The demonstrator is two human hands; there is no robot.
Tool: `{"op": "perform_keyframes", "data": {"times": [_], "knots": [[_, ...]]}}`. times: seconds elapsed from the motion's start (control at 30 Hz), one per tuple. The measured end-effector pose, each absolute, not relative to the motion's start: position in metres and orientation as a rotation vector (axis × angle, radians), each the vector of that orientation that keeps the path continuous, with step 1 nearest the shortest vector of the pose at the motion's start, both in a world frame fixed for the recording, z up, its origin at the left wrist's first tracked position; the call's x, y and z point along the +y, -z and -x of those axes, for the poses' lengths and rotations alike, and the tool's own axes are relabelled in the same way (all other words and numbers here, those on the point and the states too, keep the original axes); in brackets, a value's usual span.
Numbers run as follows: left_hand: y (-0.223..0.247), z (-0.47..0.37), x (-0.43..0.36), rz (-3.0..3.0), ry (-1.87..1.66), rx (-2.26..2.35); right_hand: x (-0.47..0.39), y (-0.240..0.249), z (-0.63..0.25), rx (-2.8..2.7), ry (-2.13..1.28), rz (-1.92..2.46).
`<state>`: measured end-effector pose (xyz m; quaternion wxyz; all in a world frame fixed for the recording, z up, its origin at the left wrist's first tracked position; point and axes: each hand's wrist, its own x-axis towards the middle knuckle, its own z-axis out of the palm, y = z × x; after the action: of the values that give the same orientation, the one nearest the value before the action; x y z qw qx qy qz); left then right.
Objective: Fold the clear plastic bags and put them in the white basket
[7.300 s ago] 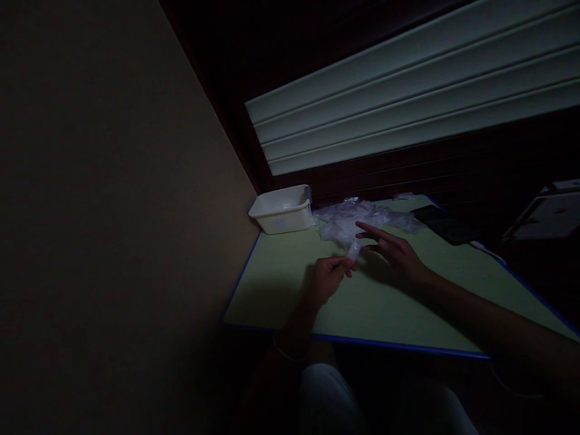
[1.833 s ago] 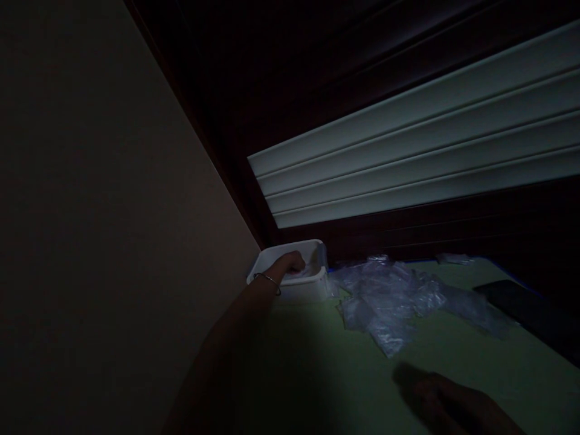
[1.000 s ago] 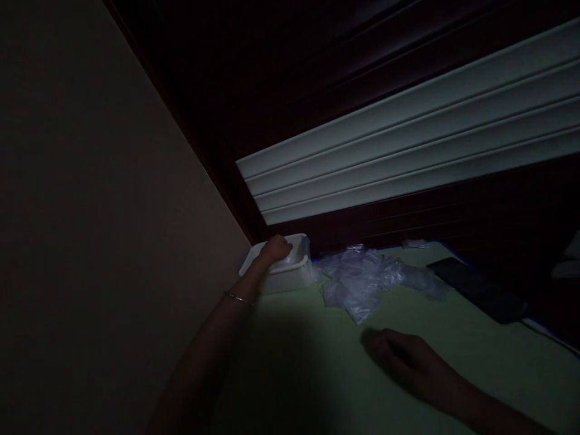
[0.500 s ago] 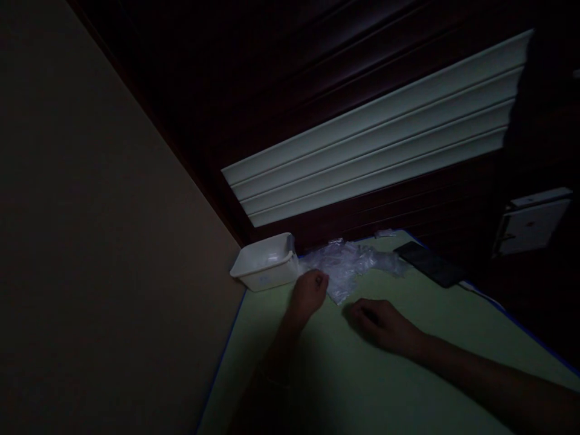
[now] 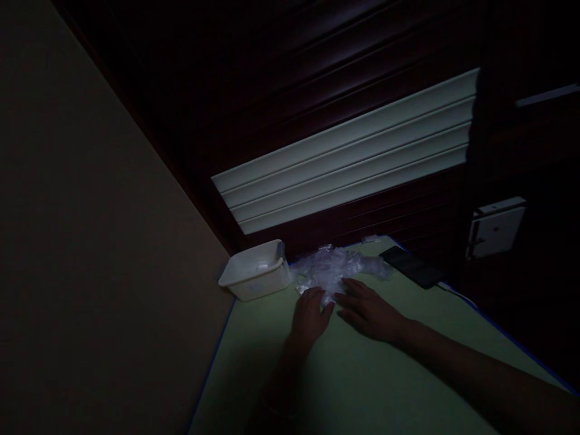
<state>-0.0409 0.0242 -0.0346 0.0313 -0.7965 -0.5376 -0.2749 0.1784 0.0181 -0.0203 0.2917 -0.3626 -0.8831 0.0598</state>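
Facing palm-down, left hand (image 5: 310, 315) and right hand (image 5: 372, 312) are outspread at the plastic pile (image 5: 330, 268).

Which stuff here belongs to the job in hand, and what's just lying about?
In the job:
clear plastic pile, left hand and right hand at its near edge
white bin beside it, probably

Lying about, seemingly:
dark flat slab
white cord

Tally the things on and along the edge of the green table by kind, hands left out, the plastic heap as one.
Heap of clear plastic bags: 1 (single bags can't be counted)
Separate clear plastic piece: 1
White plastic bin: 1
Flat black device: 1
White cable: 1
Total: 5
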Motion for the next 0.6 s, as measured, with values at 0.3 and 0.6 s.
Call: {"op": "perform_keyframes", "data": {"times": [0.3,0.6], "knots": [[0.0365,0.0408,0.0181,2.497,0.822,-1.633,0.0181,0.0225,-0.1785,-2.453,-0.188,0.973],[0.0294,0.0406,0.0168,2.469,0.908,-1.677,0.016,0.0177,-0.1786,-2.412,-0.216,0.965]]}}
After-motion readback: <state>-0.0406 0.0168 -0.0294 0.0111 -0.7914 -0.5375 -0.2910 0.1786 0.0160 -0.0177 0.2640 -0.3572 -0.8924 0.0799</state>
